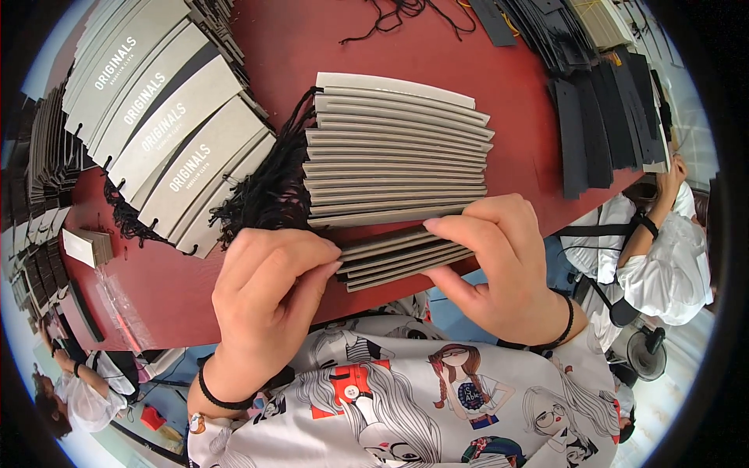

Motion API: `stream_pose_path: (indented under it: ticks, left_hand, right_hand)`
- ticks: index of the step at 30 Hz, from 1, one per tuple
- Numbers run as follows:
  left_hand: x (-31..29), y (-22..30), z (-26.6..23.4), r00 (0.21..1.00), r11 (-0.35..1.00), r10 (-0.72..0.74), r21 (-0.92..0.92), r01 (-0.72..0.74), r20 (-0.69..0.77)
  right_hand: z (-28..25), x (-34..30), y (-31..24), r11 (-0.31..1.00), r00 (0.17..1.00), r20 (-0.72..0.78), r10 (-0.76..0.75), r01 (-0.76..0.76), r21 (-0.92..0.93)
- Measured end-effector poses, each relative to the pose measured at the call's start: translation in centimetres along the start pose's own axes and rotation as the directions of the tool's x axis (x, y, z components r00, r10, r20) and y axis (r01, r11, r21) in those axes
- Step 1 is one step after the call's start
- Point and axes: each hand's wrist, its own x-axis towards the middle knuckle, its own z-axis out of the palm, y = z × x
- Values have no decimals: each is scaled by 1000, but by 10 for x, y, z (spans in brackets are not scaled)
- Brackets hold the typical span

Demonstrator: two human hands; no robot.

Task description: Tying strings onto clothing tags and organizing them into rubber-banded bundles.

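Note:
Between my hands is a small stack of dark-edged card tags [406, 259], held at the table's near edge. My left hand [269, 281] pinches its left end between thumb and fingers. At the other end my right hand [499, 269] grips it, thumb below and fingers above. Just beyond lies a longer row of grey card tags [398, 148], overlapping on edge, with black cords [269, 187] bunched at their left ends. Both hands wear a thin black band at the wrist.
Fanned grey printed tags [187, 140] with black cords cover the left of the red table [273, 39]. Black card strips [601, 117] are piled at the right. A loose black cord [406, 12] lies at the back. Other people sit at both sides.

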Motion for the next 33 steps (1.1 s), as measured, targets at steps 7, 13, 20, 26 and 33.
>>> stream_pose_path:
  ticks: [7,13,20,26,33]
  left_hand:
    - [7,2,-2,990,994,-34,101,48,-137]
    - [13,-3,2,991,974,20,227,11,-133]
    - [8,0,2,994,995,-74,62,79,-77]
    - [7,7,-4,974,970,-223,-86,227,46]
    - [21,5,-6,996,980,-60,187,70,-60]
  right_hand:
    - [-5,3,-2,999,994,104,42,-40,-18]
    - [-6,4,-1,999,994,103,34,-32,-19]
    - [-9,6,0,996,986,165,33,-46,74]
    - [-7,11,-1,995,991,97,96,-98,18]
    - [-9,10,-1,997,987,142,76,-75,-8]
